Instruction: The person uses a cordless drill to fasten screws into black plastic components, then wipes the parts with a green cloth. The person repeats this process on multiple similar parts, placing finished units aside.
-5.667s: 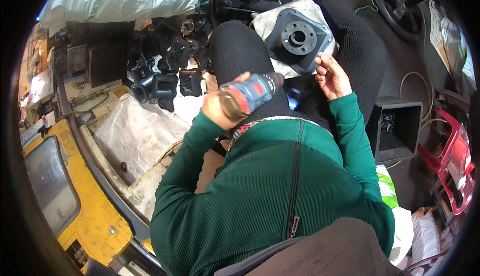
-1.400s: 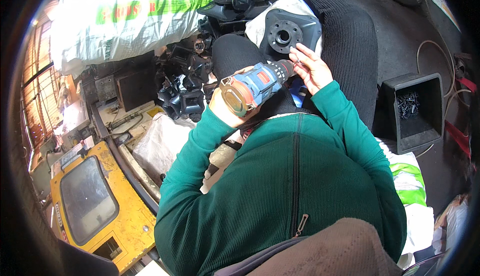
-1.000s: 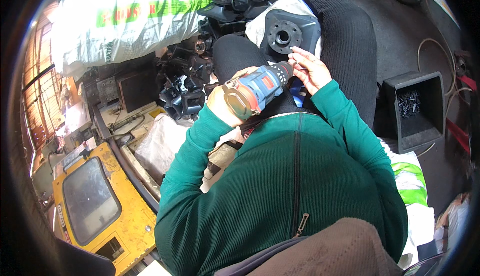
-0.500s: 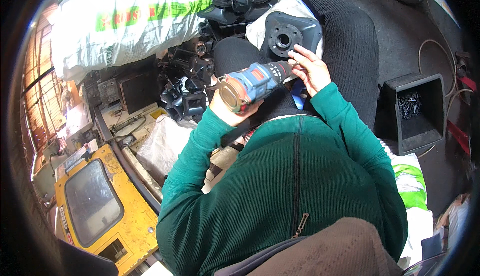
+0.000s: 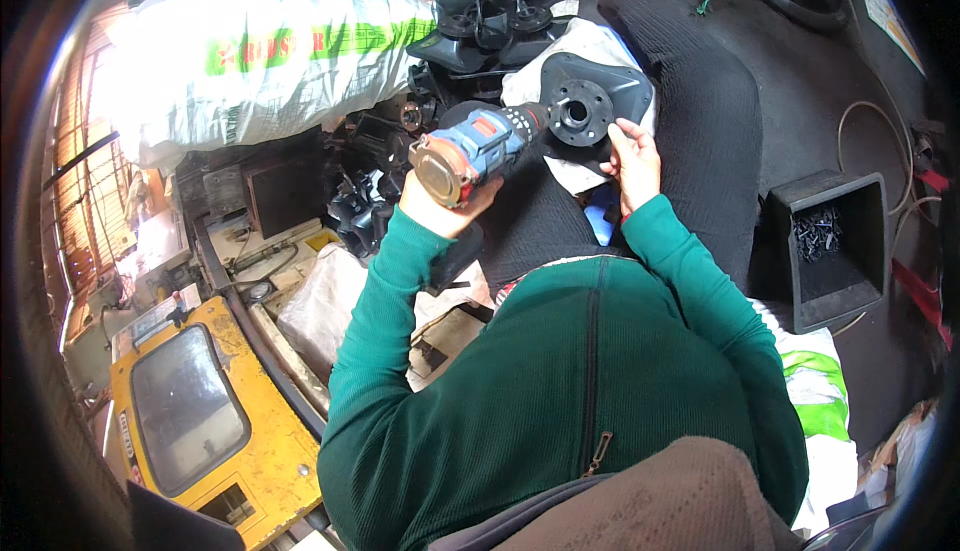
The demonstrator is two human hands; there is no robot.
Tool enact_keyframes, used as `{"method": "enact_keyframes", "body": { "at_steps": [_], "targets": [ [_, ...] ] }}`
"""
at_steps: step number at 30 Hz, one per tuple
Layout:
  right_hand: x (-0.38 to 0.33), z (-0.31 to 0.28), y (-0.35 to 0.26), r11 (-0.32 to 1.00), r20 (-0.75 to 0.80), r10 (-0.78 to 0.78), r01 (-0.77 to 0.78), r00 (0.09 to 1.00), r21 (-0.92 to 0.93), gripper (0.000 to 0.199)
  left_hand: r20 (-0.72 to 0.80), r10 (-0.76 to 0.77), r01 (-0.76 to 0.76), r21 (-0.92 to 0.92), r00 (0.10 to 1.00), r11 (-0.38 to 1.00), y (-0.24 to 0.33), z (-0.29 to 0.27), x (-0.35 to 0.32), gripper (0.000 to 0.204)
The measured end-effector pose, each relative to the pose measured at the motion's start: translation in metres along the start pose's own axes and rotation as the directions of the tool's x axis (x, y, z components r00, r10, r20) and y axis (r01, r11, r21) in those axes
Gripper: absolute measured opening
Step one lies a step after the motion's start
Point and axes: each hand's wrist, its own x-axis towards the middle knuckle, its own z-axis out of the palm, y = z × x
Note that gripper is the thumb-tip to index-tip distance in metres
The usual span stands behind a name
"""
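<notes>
My left hand (image 5: 448, 213) is wrapped round the grip of a blue cordless drill (image 5: 485, 141). Its chuck points up and to the right, with the tip at the left side of a round flange. The flange belongs to a black plastic part (image 5: 582, 113), which has a central hole and a ring of small holes. A white sack (image 5: 572, 177) lies under that part, between my knees. At the flange's lower right rim, my right hand (image 5: 637, 166) is closed, with thumb and forefinger pinched against the edge. Whether a small screw is also between those fingers cannot be seen.
On the right stands a black bin (image 5: 840, 281) holding dark screws (image 5: 818, 235). More black plastic parts (image 5: 490, 21) are piled ahead and to the left. A large white-and-green sack (image 5: 270, 71) lies at the far left, above a yellow machine panel (image 5: 215, 421).
My right hand has left the drill's tip and dropped to the flange's rim. The drill has shifted slightly left and up, its tip now against the flange. The whole view has tilted a little.
</notes>
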Motion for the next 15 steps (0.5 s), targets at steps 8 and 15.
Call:
{"method": "enact_keyframes", "body": {
  "at_steps": [8,15],
  "targets": [
    [0.024,-0.002,0.016,0.987,0.006,0.014,-0.013,1.0,-0.159,0.03,0.121,-0.057,0.028,0.225,0.991,0.974,-0.021,0.006,0.044,0.056],
    [0.021,-0.002,0.009,0.983,0.003,0.073,-0.072,0.997,-0.168,0.025,0.292,-0.137,0.051,0.285,0.946,0.957,-0.008,-0.007,0.079,0.05]
  ]
}}
